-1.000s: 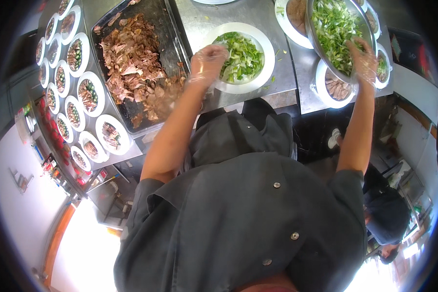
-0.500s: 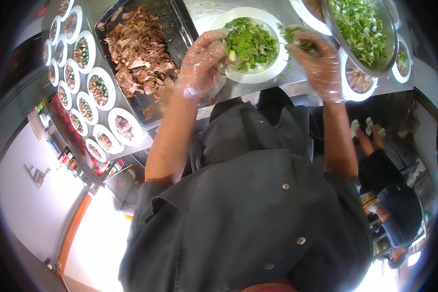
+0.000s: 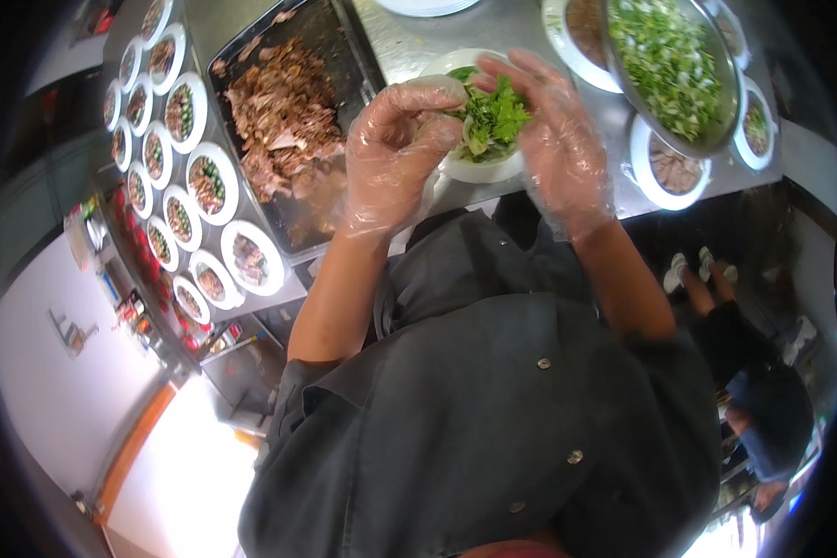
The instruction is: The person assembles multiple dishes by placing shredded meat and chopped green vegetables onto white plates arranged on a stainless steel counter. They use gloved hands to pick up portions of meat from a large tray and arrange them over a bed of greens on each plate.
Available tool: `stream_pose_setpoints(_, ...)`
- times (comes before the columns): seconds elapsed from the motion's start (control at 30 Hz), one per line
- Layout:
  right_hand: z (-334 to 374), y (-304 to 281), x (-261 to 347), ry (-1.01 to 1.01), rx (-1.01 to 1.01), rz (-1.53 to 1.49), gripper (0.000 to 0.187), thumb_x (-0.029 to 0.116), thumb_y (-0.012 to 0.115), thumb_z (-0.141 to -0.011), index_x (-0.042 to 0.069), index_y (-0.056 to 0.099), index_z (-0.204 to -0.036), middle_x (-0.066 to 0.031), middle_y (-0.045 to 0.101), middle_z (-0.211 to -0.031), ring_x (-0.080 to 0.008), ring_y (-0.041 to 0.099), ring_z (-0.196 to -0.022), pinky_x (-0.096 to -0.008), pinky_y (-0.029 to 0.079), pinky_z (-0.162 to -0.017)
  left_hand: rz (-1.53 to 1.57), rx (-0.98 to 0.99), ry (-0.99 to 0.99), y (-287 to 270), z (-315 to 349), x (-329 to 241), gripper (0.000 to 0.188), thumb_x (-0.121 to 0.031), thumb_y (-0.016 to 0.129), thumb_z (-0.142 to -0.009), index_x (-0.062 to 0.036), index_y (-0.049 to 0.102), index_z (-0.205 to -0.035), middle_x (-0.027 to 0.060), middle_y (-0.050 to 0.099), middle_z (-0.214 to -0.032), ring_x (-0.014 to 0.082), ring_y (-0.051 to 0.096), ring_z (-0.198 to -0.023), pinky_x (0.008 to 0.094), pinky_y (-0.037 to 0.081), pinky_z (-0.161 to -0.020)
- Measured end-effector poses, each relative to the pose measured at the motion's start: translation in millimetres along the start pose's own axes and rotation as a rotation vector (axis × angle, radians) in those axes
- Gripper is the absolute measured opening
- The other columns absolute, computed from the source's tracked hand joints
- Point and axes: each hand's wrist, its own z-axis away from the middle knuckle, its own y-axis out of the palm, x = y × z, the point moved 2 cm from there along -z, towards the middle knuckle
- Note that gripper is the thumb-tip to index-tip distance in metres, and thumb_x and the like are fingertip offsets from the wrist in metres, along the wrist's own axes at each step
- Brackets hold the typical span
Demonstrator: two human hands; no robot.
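Note:
Both my hands wear clear plastic gloves. My left hand (image 3: 395,144) is at the left side of a white plate (image 3: 493,174). Its fingers and thumb are curled in a pinch on leafy green herbs (image 3: 502,116), partly hidden by the fingers. On the plate's right side, my right hand (image 3: 567,139) has its fingers stretched out and slightly bent, its palm turned toward the herbs. Nothing shows gripped in it. Beneath both hands, more chopped greens lie on the plate.
A dark tray (image 3: 363,56) of shredded cooked meat (image 3: 284,102) lies left. Beyond it stand several white plates of food (image 3: 211,184). At right, a metal bowl of chopped greens (image 3: 665,70) overlaps white plates of meat (image 3: 674,166). Another person (image 3: 763,400) stands at lower right.
My right hand has moved left to the plate, and its fingers have opened from around some greens. My left hand has shifted slightly right and lower. The whole view has shifted.

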Motion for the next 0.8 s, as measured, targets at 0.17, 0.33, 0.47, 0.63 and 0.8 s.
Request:
stream_pose_setpoints(0.17,13.0,25.3,23.2,0.065,-0.023,-0.635,0.043,0.029,0.047,-0.115,-0.005,0.058,-0.140,-0.0228,0.063,-0.145,-0.0341,0.062,-0.134,-0.0507,0.046,-0.121,-0.426,0.248,0.185,57.6,-10.9,-23.6,0.032,0.001,0.077,-0.096,-0.0008,0.070,-0.127,0.0147,0.074,-0.130,0.0234,0.073,-0.116,0.0360,0.058,-0.100)
stream_pose_setpoints(0.33,66.1,-4.3,16.6,-0.072,-0.183,-1.054,0.029,0.023,0.052,-0.112,-0.003,0.063,-0.118,-0.0212,0.068,-0.131,-0.0351,0.064,-0.128,-0.0517,0.049,-0.119,-0.816,0.606,0.709,106.7,11.4,-31.6,0.034,0.003,0.065,-0.100,-0.0003,0.070,-0.134,0.0203,0.073,-0.131,0.0396,0.071,-0.122,0.0475,0.055,-0.109)
stream_pose_setpoints(0.47,157.3,-25.3,-4.6,-0.370,-0.212,-1.150,0.023,0.020,0.055,-0.108,0.000,0.067,-0.110,-0.0191,0.071,-0.126,-0.0317,0.067,-0.123,-0.0493,0.050,-0.117,-0.872,0.783,1.118,152.8,64.8,-2.0,0.027,-0.008,0.076,-0.095,-0.0108,0.081,-0.122,0.0081,0.076,-0.112,0.0331,0.071,-0.104,0.0474,0.057,-0.091)
stream_pose_setpoints(0.63,294.7,-43.9,-38.8,-0.775,-0.427,-1.208,0.023,0.017,0.055,-0.107,-0.003,0.067,-0.106,-0.0189,0.072,-0.111,-0.0327,0.071,-0.109,-0.0474,0.054,-0.110,-0.533,1.158,1.289,201.3,161.1,11.2,0.029,-0.016,0.075,-0.098,-0.0104,0.078,-0.126,0.0090,0.070,-0.125,0.0298,0.065,-0.118,0.0470,0.049,-0.105)
stream_pose_setpoints(0.8,498.2,-34.5,-63.7,-1.230,-0.433,-1.391,0.014,0.006,0.062,-0.100,-0.007,0.068,-0.098,-0.0200,0.072,-0.103,-0.0308,0.074,-0.098,-0.0416,0.066,-0.090,-0.356,1.380,1.225,224.0,236.8,51.2,0.029,-0.006,0.074,-0.096,-0.0074,0.074,-0.124,0.0114,0.070,-0.123,0.0334,0.066,-0.114,0.0477,0.052,-0.101)
